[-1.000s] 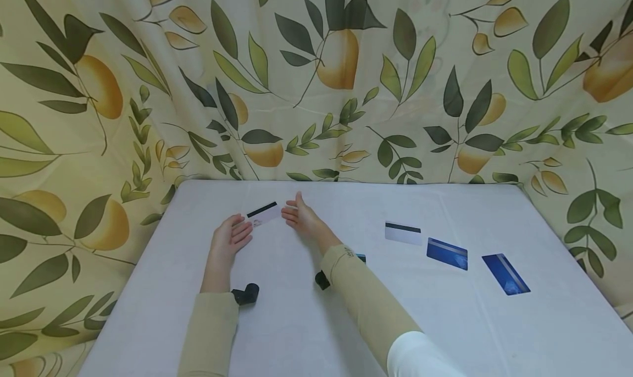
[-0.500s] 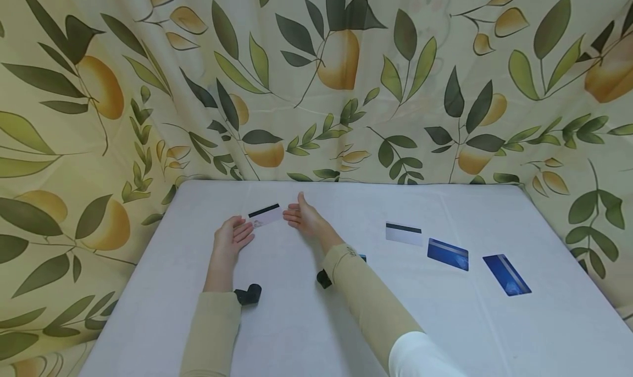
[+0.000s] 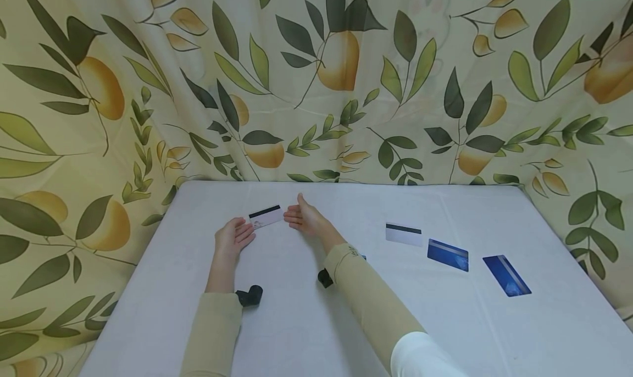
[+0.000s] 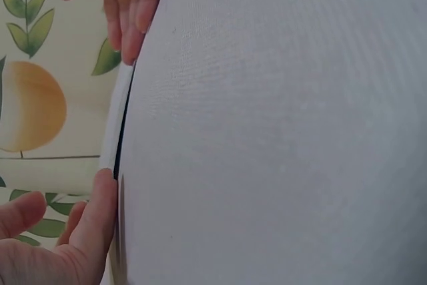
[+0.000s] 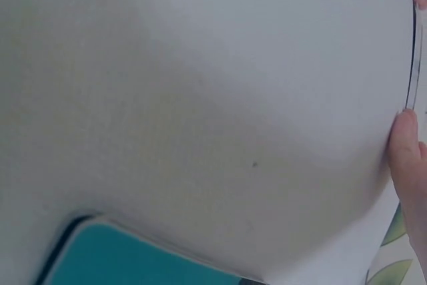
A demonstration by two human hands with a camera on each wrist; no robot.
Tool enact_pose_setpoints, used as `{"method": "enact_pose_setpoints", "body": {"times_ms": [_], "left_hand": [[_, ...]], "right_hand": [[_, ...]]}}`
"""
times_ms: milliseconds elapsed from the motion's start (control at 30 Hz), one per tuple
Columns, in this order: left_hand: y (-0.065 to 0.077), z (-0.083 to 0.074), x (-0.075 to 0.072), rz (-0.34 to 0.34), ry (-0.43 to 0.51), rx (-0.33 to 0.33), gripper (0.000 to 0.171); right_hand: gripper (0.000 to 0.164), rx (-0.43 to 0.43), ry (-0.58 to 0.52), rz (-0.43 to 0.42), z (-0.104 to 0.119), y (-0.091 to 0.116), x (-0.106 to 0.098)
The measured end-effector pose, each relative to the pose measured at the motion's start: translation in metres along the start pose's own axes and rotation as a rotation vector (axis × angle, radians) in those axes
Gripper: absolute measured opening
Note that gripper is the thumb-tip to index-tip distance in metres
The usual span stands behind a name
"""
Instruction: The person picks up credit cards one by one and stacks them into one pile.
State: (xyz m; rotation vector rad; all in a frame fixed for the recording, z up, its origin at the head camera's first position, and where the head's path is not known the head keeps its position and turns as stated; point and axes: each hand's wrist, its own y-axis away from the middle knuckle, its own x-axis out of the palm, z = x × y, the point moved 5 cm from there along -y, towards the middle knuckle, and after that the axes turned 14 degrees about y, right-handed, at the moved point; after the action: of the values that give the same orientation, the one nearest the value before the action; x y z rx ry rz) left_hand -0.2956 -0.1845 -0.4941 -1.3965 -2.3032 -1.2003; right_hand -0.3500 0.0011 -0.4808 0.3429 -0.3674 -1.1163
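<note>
A white card with a black stripe [image 3: 265, 216] lies slightly tilted on the table, towards its back left. My left hand [image 3: 233, 236] is at the card's left end, with fingertips at or very near its edge. At the right end is my right hand [image 3: 306, 217], its fingers fairly straight and pointing at the card, thumb up. Both palms face each other across it. The left wrist view shows the left hand [image 4: 67, 248] low and the right hand [image 4: 127, 1] at the top, with the card nearly edge-on between them. Actual contact is hard to tell.
To the right lie another striped white card [image 3: 403, 234] and two blue cards, one nearer [image 3: 447, 255] and one farther right [image 3: 506, 276]. A teal card [image 5: 133, 258] sits beneath my right forearm, mostly hidden in the head view. A leaf-patterned curtain [image 3: 316, 118] hangs behind the table.
Very little differs. Both hands and the white card between them appear a touch farther right and lower, and the whole head view has shifted slightly too.
</note>
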Motion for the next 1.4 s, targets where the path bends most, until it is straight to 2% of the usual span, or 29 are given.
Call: {"method": "enact_pose_setpoints", "body": {"times_ms": [100,467,733,1033,1300,1400], "left_hand": [[0.002,0.000,0.002,-0.004,-0.012,0.000,0.044],[0.008,-0.001,0.004,0.029,-0.035,-0.020,0.045],[0.011,0.000,0.004,0.065,-0.069,-0.034,0.046],[0.013,-0.001,0.005,0.099,-0.100,-0.055,0.045],[0.015,0.002,0.004,0.099,-0.119,-0.079,0.042],[0.015,0.003,0.005,0.121,-0.157,-0.096,0.043]], "right_hand": [[0.068,0.013,-0.008,0.027,0.003,0.006,0.000],[0.069,0.098,0.067,-0.044,0.001,0.007,-0.006],[0.066,0.160,-0.023,-0.060,-0.002,0.008,-0.011],[0.052,0.188,0.049,-0.092,-0.002,0.009,-0.016],[0.045,0.208,0.130,-0.062,-0.002,0.015,-0.018],[0.045,0.221,0.140,-0.049,-0.003,0.017,-0.018]]}}
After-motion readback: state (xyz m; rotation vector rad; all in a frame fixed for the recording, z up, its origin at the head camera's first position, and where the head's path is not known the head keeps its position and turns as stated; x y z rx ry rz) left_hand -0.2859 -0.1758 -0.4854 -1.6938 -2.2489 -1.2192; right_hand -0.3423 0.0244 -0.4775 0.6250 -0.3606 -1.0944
